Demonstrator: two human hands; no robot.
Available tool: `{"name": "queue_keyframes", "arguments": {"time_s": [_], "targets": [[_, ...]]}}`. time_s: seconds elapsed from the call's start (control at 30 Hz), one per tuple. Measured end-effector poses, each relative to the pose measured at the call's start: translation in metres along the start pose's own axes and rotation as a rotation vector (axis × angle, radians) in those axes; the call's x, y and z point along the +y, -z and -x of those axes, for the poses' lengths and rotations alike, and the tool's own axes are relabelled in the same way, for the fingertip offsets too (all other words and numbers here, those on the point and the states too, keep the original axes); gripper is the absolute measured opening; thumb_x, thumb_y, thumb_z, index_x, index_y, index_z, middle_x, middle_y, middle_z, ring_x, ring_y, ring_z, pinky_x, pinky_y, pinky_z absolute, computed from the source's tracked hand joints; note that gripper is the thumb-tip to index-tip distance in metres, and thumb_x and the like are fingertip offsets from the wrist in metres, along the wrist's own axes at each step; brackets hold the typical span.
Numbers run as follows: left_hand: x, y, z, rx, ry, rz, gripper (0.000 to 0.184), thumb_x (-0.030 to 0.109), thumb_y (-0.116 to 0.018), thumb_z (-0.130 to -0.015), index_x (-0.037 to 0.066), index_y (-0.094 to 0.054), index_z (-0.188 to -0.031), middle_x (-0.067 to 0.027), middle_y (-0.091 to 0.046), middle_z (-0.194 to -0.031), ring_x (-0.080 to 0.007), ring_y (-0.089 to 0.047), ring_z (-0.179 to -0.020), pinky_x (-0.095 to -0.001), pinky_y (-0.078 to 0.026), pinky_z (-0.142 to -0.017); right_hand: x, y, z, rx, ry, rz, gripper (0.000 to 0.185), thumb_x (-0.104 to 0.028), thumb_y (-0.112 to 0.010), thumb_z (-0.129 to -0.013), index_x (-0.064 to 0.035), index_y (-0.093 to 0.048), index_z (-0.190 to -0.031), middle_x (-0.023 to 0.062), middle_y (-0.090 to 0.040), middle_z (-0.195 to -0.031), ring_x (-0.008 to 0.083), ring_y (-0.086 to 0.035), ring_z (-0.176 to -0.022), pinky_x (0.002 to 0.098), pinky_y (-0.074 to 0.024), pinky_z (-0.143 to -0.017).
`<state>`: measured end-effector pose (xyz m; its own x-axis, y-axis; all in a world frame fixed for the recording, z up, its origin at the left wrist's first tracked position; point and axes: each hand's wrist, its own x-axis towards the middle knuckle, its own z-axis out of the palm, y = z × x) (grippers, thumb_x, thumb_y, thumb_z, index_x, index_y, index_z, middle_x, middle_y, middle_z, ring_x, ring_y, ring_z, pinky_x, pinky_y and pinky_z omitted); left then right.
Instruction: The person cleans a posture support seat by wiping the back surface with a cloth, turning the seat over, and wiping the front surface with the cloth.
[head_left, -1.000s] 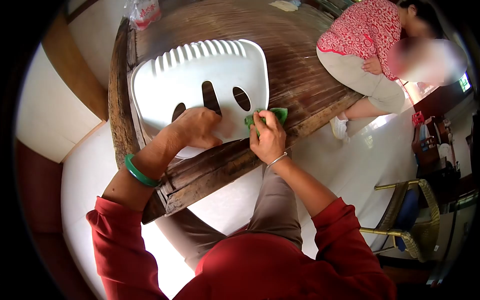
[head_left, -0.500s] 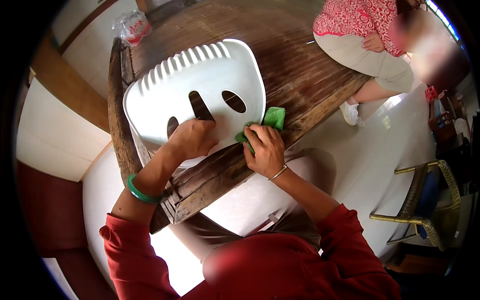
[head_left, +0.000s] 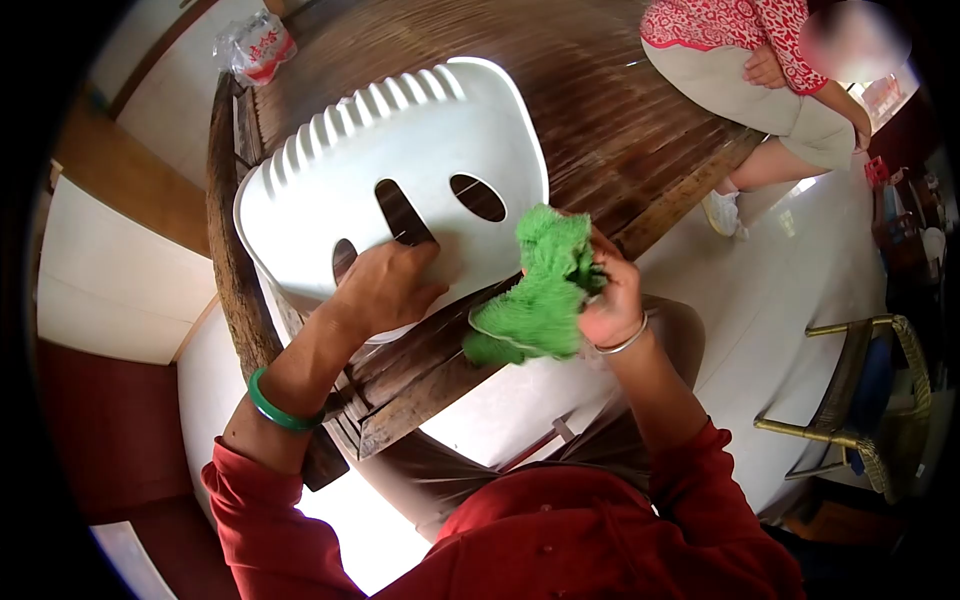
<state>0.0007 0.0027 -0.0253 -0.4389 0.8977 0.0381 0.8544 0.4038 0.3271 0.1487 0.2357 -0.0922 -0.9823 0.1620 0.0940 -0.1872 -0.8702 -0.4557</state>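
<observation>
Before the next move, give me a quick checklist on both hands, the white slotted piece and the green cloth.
1. Left hand on the white slotted piece: ok, at its near side by the long slot.
2. Green cloth held by the right hand: ok.
3. Cloth spread flat: not ok, it is bunched and drooping.
4. Cloth touching the white piece: cannot tell, it only overlaps the corner in this view.
5. Underside of the white piece seated firmly on the wooden surface: cannot tell, hidden.
6. Plastic bag apart from the white piece: ok, beyond its far side.
</observation>
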Motion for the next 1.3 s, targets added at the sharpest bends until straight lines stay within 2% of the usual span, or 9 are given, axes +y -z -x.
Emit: {"name": "queue_keyframes", "arguments": {"time_s": [0.13, 0.4, 0.5, 0.63, 0.83, 0.93, 1.03, 1.17, 1.3], "targets": [[-0.002, 0.005, -0.002, -0.061, 0.002, 0.03, 0.035, 0.024, -0.073, -0.083, -0.002, -0.061, -0.103, -0.0233, -0.066, -0.08, -0.0425, -0.065, -0.082, -0.0484, -0.052, -0.074, 0.002, 0.011, -0.011, -0.167, -0.076, -0.08, 0.051, -0.019, -0.04, -0.092, 0.0032, -0.052, -0.136, 0.02, -0.062, -0.125, 0.0335, -0.064, -0.109, 0.0461, -0.0527, -0.095], [-0.009, 0.002, -0.004, -0.082, -0.064, -0.025, 0.029, 0.024, -0.07, -0.087, 0.0, -0.057, -0.098, -0.0166, -0.066, -0.068, -0.0394, -0.066, -0.074, -0.0465, -0.051, -0.07, -0.022, 0.003, -0.024, 0.083, 0.024, -0.05, 0.047, -0.028, -0.042, -0.098, 0.0013, -0.055, -0.132, 0.0204, -0.064, -0.121, 0.0347, -0.064, -0.108, 0.048, -0.0521, -0.095], [-0.005, 0.009, -0.006, -0.143, -0.038, -0.008, 0.027, 0.024, -0.069, -0.088, 0.001, -0.058, -0.097, -0.0158, -0.066, -0.067, -0.0382, -0.067, -0.074, -0.0455, -0.052, -0.071, -0.043, 0.027, -0.039, 0.412, 0.364, 0.995, 0.035, -0.01, -0.058, -0.092, -0.0002, -0.062, -0.126, 0.0156, -0.065, -0.122, 0.0299, -0.063, -0.11, 0.0344, -0.0479, -0.097], [0.0, 0.016, -0.008, -0.255, 0.065, 0.061, 0.035, 0.029, -0.072, -0.085, -0.002, -0.059, -0.092, -0.024, -0.065, -0.08, -0.0434, -0.064, -0.086, -0.0487, -0.05, -0.08, -0.051, 0.044, -0.026, 0.582, 0.771, 1.621, 0.037, 0.006, -0.063, -0.085, -0.0018, -0.064, -0.122, 0.0122, -0.066, -0.121, 0.0241, -0.062, -0.112, 0.0315, -0.0471, -0.096], [0.002, 0.018, -0.01, -0.275, 0.086, 0.069, 0.034, 0.03, -0.07, -0.086, -0.003, -0.06, -0.091, -0.0233, -0.066, -0.081, -0.042, -0.065, -0.089, -0.0481, -0.05, -0.081, -0.043, -0.013, -0.008, 0.087, 0.634, 1.757, 0.039, 0.002, -0.063, -0.079, -0.0044, -0.068, -0.118, 0.0136, -0.062, -0.129, 0.0315, -0.058, -0.121, 0.0382, -0.0463, -0.101], [0.003, 0.02, -0.009, -0.268, 0.088, 0.074, 0.035, 0.03, -0.07, -0.086, -0.003, -0.06, -0.09, -0.022, -0.067, -0.079, -0.0412, -0.066, -0.089, -0.0472, -0.05, -0.081, -0.049, -0.006, -0.013, -0.226, 0.505, 2.489, 0.042, -0.002, -0.063, -0.071, -0.0099, -0.071, -0.112, 0.0129, -0.045, -0.149, 0.0373, -0.041, -0.136, 0.0443, -0.0381, -0.11], [-0.002, 0.017, -0.008, -0.243, 0.012, 0.078, 0.028, 0.025, -0.067, -0.09, -0.002, -0.056, -0.093, -0.0168, -0.066, -0.065, -0.0346, -0.069, -0.073, -0.0429, -0.054, -0.073, -0.059, 0.011, -0.027, -0.097, 0.376, 2.307, 0.035, -0.003, -0.063, -0.075, -0.0115, -0.072, -0.107, 0.0123, -0.045, -0.15, 0.0368, -0.046, -0.131, 0.0418, -0.0396, -0.109], [0.006, 0.025, -0.009, -0.3, 0.107, 0.15, 0.033, 0.029, -0.068, -0.088, -0.003, -0.06, -0.087, -0.0148, -0.068, -0.068, -0.0371, -0.068, -0.086, -0.0446, -0.052, -0.08, -0.081, -0.009, -0.043, 0.207, 0.317, 2.093, 0.025, -0.008, -0.069, -0.084, -0.0058, -0.069, -0.109, 0.017, -0.069, -0.115, 0.0339, -0.067, -0.102, 0.0373, -0.0519, -0.089], [0.004, 0.023, -0.011, -0.311, 0.078, 0.092, 0.032, 0.028, -0.067, -0.088, -0.003, -0.06, -0.088, -0.0124, -0.069, -0.067, -0.0342, -0.069, -0.084, -0.0434, -0.052, -0.079, -0.115, -0.02, -0.064, 0.128, 0.734, 2.136, 0.021, -0.011, -0.067, -0.088, -0.0012, -0.066, -0.107, 0.0168, -0.071, -0.106, 0.0361, -0.067, -0.098, 0.0354, -0.0501, -0.086]]}}
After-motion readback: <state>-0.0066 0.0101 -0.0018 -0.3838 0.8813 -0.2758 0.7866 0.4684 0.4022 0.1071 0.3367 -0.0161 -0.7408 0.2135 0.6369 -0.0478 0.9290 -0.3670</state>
